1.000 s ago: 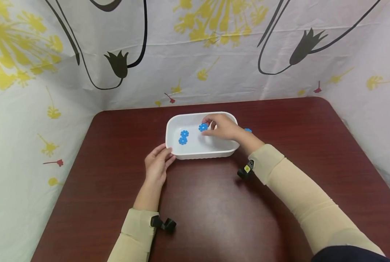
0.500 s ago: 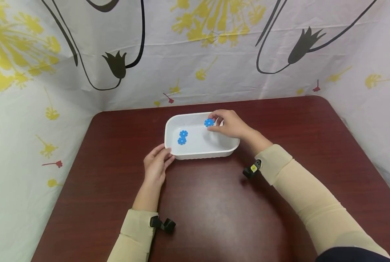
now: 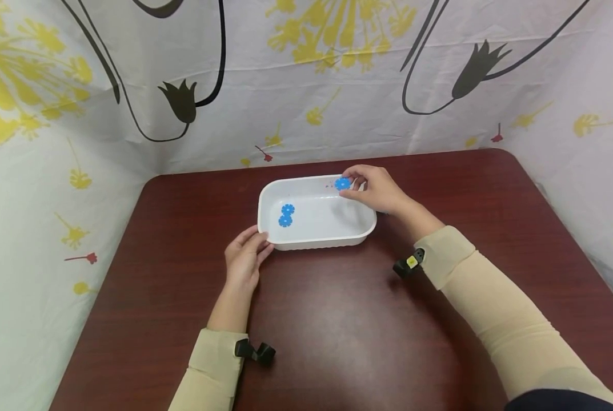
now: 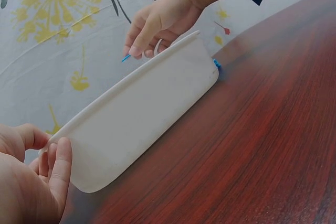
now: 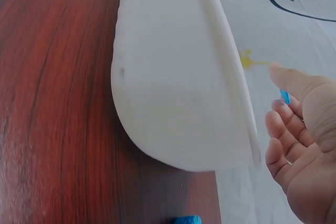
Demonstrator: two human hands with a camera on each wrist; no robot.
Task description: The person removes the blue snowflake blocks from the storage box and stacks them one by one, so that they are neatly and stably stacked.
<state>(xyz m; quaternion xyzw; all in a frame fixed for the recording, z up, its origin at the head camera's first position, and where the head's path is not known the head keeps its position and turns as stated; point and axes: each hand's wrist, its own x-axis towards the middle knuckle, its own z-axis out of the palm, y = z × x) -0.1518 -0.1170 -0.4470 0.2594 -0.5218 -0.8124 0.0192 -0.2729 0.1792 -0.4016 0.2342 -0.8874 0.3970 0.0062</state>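
A white plastic tray [image 3: 319, 242] stands on the table. My left hand [image 3: 243, 260] holds its near left corner, thumb at the rim [image 4: 100, 100] and fingers against the outer wall. Between thumb and fingertips of my right hand [image 3: 380, 191] is a blue notched disc, a snowflake building piece [image 3: 343, 183], held over the tray's far right part. In the left wrist view this held disc [image 4: 126, 57] shows edge-on above the rim. Two more blue snowflake discs [image 3: 287, 215] lie close together on the tray's floor at the left.
Just beyond the tray's right end, a blue piece [image 5: 188, 220] sits on the dark red wooden table [image 3: 337, 319], mostly hidden by the right hand in the head view. A white patterned cloth [image 3: 296, 114] hangs behind the table and along its sides.
My right hand has moved right and toward the back of the tray, carrying the pinched snowflake disc. The left hand stays at the tray's corner, and the two discs inside lie as before.
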